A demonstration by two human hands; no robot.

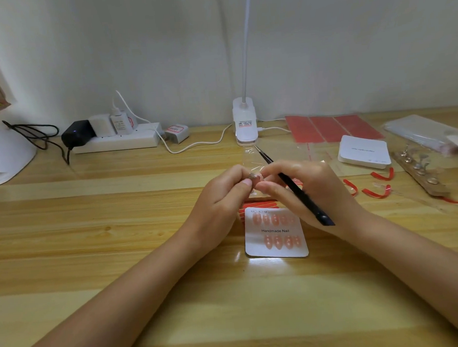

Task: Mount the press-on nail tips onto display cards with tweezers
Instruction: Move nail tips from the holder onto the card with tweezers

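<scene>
The wooden table (92, 235), striped in pale and honey planks, lies nearest and widest. On it a white square display card (275, 233) with rounded corners carries two rows of glossy pink oval nail tips: five above the print and four below, each with its long axis running away from the viewer. Just beyond the card, the left hand (221, 198) and right hand (301, 193) meet, fingers curled, pinching one small pink nail tip (255, 176) between them. The right hand also grips slim black tweezers (298, 189), points aimed away and to the left.
</scene>
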